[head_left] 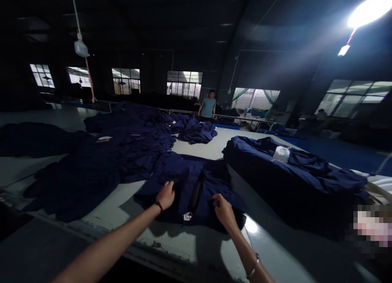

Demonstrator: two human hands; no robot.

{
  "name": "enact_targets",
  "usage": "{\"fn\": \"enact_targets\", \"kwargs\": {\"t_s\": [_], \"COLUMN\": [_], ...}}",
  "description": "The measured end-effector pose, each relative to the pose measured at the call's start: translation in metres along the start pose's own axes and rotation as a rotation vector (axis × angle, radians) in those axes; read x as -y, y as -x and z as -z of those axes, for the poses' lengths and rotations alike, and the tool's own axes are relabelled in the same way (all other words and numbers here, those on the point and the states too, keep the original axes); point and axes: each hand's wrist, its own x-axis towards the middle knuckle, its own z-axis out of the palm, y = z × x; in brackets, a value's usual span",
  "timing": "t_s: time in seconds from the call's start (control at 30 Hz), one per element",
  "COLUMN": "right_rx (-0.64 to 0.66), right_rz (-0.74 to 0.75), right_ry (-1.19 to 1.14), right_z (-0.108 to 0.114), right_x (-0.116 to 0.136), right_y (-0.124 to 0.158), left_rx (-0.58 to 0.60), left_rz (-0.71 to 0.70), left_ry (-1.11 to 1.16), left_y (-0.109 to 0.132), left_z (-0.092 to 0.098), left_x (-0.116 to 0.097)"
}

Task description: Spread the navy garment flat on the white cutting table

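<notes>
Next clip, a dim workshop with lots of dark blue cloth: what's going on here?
A person stands at a large table with both hands on a navy garment spread flat in front of them. The left hand and the right hand each grip its fabric near the close edge, beside a small white label. A left pile and a right pile of similar navy garments flank it. Another person in a teal shirt stands at the far side.

One camera sits on the person's head. It looks forward and a bit down along the bench (122, 211). The left hand (165, 195) and the right hand (223, 211) come in from the bottom edge, so they are very near it. Far off, at the other end, it sees the windows (184, 83), small and bright.
</notes>
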Motion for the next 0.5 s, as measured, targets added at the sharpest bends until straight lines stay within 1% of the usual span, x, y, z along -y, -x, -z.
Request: {"fn": "enact_targets", "kwargs": {"t_s": [0.07,0.1,0.17,0.23,0.27,0.33,0.4,0.43,0.5], "right_rx": [-0.105,-0.124,-0.118,-0.07,-0.037,0.049,0.158,0.204,0.232], "right_rz": [0.072,0.089,0.084,0.037,0.001,-0.075,-0.123,-0.131,-0.134], "right_ry": [0.046,0.06,0.089,0.146,0.195,0.312,0.396,0.411,0.397], "right_z": [-0.001,-0.003,-0.009,-0.016,-0.019,-0.022,-0.022,-0.019,-0.011], "right_x": [0.01,0.017,0.034,0.05,0.057,0.066,0.068,0.066,0.059], "right_y": [0.004,0.005,0.007,0.008,0.007,0.006,0.007,0.008,0.012], "left_rx": [-0.041,-0.066,-0.136,-0.197,-0.21,-0.195,-0.157,-0.157,-0.2], "left_rz": [0.012,0.022,0.055,0.097,0.113,0.129,0.135,0.147,0.171], "left_ry": [-0.036,-0.058,-0.108,-0.167,-0.208,-0.303,-0.367,-0.376,-0.354], "left_y": [-0.003,-0.004,-0.004,-0.004,-0.003,-0.004,-0.005,-0.005,-0.004], "left_z": [-0.002,-0.005,-0.014,-0.025,-0.03,-0.035,-0.032,-0.027,-0.014], "left_x": [-0.004,-0.007,-0.014,-0.021,-0.024,-0.028,-0.029,-0.029,-0.024]}}
